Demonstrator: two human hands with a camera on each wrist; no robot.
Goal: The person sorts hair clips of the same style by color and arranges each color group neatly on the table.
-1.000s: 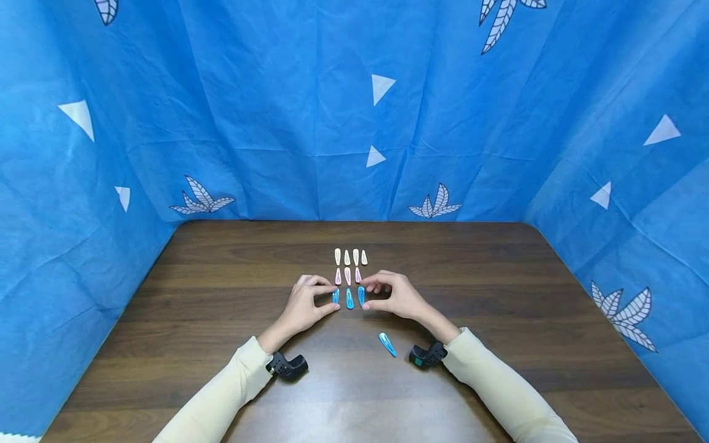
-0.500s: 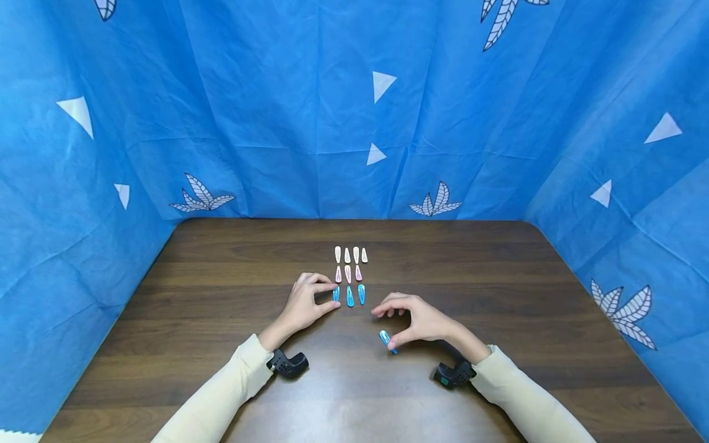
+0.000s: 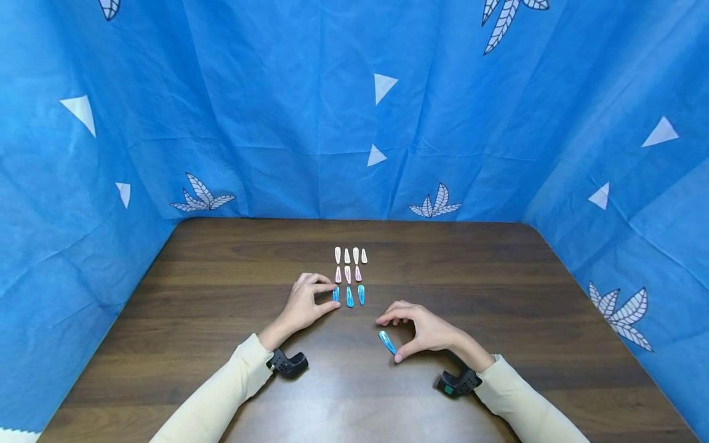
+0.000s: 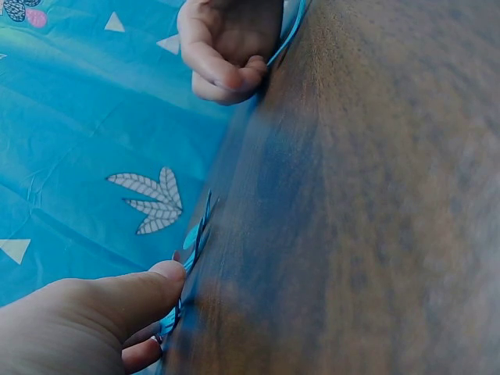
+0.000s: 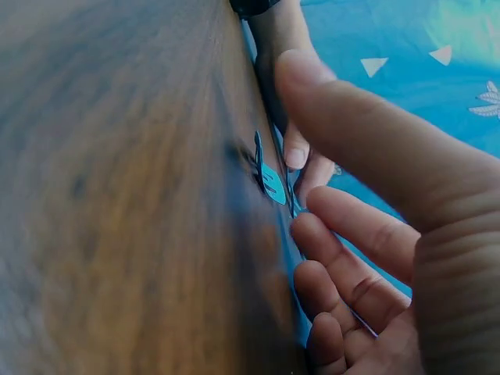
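Note:
Three blue snap hair clips form the nearest row in the head view. My left hand [image 3: 306, 301] pinches the leftmost blue hair clip [image 3: 336, 295] end to end between thumb and fingertip, on the tabletop. Beside it lie the middle blue clip [image 3: 349, 297] and the right one [image 3: 361, 295]. Nearer to me, a loose blue hair clip [image 3: 386, 341] lies slanted. Over it my right hand [image 3: 426, 332] is spread, the thumb right at the clip's narrow lower end and the fingers apart from its round end. In the right wrist view, that clip [image 5: 270, 183] appears edge-on past the thumb.
Beyond the blue row lie three pink hair clips [image 3: 347, 274], then a farthest row of several cream clips [image 3: 346, 256]. All are on a dark wooden table [image 3: 232, 258]. A blue patterned cloth [image 3: 277, 111] surrounds its back and sides.
My right hand has left the right-hand blue clip in the row and come nearer and rightward to the loose blue clip. The left hand stays at its clip.

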